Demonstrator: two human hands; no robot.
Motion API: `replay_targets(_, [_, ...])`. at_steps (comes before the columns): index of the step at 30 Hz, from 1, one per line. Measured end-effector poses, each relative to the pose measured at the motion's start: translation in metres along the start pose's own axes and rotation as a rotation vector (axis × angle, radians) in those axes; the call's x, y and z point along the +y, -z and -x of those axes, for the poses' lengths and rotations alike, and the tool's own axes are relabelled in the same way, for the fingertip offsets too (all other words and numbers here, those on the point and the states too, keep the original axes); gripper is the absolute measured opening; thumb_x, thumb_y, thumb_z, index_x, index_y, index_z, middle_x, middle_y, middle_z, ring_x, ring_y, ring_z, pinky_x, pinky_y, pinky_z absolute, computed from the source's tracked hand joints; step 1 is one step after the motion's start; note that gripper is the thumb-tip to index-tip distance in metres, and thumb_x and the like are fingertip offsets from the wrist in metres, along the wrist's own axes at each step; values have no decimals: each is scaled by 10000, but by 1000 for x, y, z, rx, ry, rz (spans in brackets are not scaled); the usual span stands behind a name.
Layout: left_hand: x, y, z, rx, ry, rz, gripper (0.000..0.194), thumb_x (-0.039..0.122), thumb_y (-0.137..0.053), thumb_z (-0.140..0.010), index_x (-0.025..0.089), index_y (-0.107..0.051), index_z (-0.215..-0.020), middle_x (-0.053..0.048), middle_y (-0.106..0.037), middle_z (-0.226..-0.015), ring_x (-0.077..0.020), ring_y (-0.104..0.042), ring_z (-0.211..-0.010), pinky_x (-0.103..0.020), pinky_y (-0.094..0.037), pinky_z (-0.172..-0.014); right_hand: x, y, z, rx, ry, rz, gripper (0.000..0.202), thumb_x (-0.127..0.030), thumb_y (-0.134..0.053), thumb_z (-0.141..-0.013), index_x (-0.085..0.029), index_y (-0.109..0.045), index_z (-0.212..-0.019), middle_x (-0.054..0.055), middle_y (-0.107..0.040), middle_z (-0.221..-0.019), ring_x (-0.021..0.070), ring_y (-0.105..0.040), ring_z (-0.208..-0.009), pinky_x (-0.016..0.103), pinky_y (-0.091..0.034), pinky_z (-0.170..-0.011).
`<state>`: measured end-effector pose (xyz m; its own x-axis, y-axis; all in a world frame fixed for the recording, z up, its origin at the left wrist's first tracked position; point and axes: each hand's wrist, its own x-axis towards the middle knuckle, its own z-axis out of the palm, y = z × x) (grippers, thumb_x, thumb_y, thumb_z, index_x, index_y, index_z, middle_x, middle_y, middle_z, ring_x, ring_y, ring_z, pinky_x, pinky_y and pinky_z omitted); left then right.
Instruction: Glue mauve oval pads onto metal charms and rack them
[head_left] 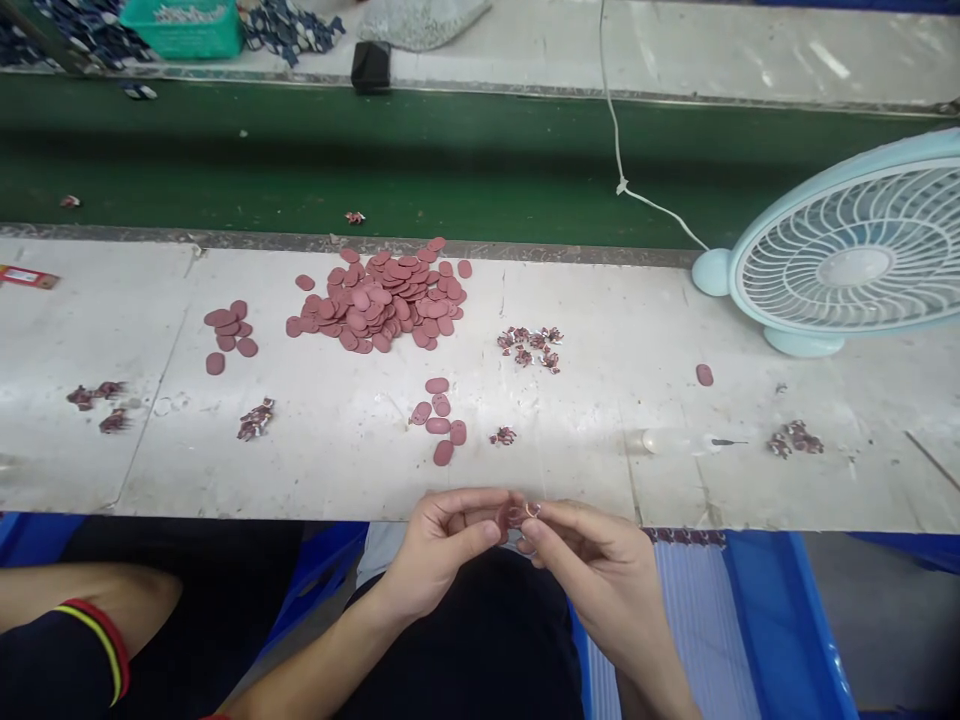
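Just over the table's front edge, my left hand (446,550) pinches a reddish-brown oval disc (507,518) between thumb and fingers. Close against it, my right hand (611,575) is closed on a small shiny metal-and-brown piece (531,511), partly hidden by the fingertips. The two hands nearly meet, and I cannot tell whether the pieces are joined. Beyond them on the table (570,450) are a few loose oval discs (439,425), a single small metallic piece (502,436) and a cluster of similar pieces (530,346).
A large pile of oval discs (382,300) sits at the back. To the right stand a light blue fan (855,265) and a clear bottle with a thin needle tip (675,441). Beside me at left is another person's sleeve (67,650). A blue crate (780,610) is at lower right.
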<state>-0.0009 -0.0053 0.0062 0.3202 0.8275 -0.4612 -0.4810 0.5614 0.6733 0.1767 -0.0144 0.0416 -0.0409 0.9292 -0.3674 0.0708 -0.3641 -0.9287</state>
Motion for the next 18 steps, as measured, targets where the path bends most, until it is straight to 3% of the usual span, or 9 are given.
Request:
replay_targets(3, [-1,0,0,-15,-4,-7,256,217,-788,-784,169,-750,-1033,-118,-756,-1102,-266,-705,-1025,-400,-563,-914,-2,0,-3,-30,-31,26,208,-318,-727,-837,-264,-772,-1033,35,-777,-898,173,-728,-721,281,-632,-649])
replay_targets(7, [-1,-1,0,-16,5,20,229,191,-798,-771,171,-733,-990,-102,-764,-1056,-228,-714,-967,-338,-569,-848,-6,2,-4,-45,-57,42,206,-330,-731,-834,-254,-771,-1021,41,-775,-887,157,-714,-687,265,-616,-622])
replay_targets(12, [0,-5,1,40,0,4,115,204,-796,-774,146,-713,-721,-38,-738,-722,-130,-664,-684,-242,-526,-690,-13,-1,-6,-78,-121,-64,179,-342,-748,-818,-207,-758,-934,55,-773,-867,180,-730,-740,311,-634,-695])
replay_targets(18, [0,-5,1,52,-38,-73,120,235,-787,-783,147,-744,-713,-56,-736,-702,-158,-666,-665,-271,-532,-665,-4,-3,-7,-71,-94,-171,173,-336,-750,-817,-195,-737,-916,44,-765,-851,169,-728,-744,314,-643,-722])
